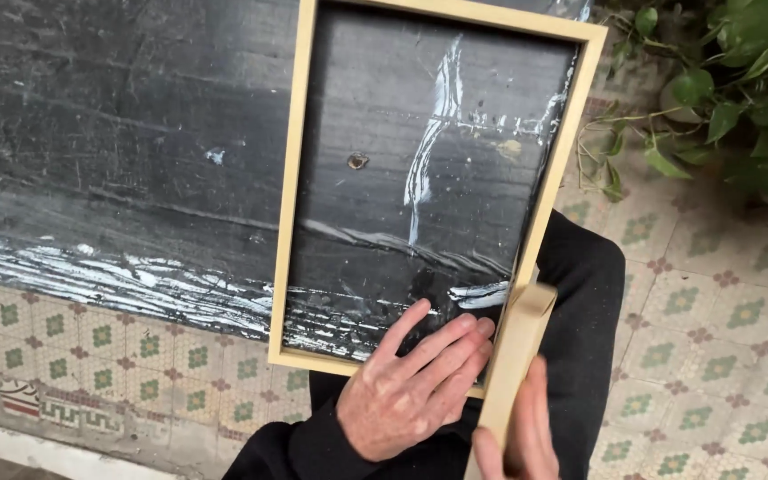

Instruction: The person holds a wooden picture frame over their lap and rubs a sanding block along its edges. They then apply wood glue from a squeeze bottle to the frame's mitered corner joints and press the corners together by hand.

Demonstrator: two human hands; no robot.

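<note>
A light wooden picture frame [292, 191] stands tilted in front of me, and the black surface behind shows through its middle. My left hand [406, 391] lies flat on the lower part of the frame, fingers spread toward its bottom right corner. My right hand [526, 436] holds a beige roll of tape [516, 356], seen edge-on, against the frame's lower right edge. Both wrists are in black sleeves. Part of my right hand is hidden behind the roll.
A black, scratched board [117, 133] with white paint streaks fills the left and top. Below it is patterned tile floor [722, 320]. A green leafy plant [731, 80] hangs at the top right. My black-trousered leg [584, 293] is beside the frame.
</note>
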